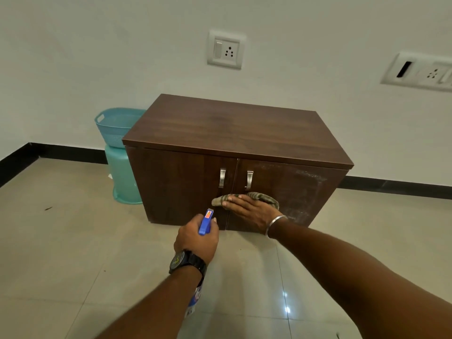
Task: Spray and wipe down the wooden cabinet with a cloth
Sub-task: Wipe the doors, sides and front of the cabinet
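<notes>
A dark wooden cabinet (234, 133) with two doors and two metal handles stands against the wall. My right hand (252, 210) presses a striped greenish cloth (264, 198) flat against the lower front, across the gap between the doors. My left hand (197, 237) grips a spray bottle with a blue trigger head (206, 222), its nozzle pointed at the left door. The bottle's body is mostly hidden under my wrist. Whitish smears show on the right door (305, 182).
A teal plastic basket (115, 126) sits on a teal stool (122, 177) just left of the cabinet. Two wall sockets (226, 50) are above it. Glossy beige floor tiles (73, 241) spread in front, with a black skirting along the wall.
</notes>
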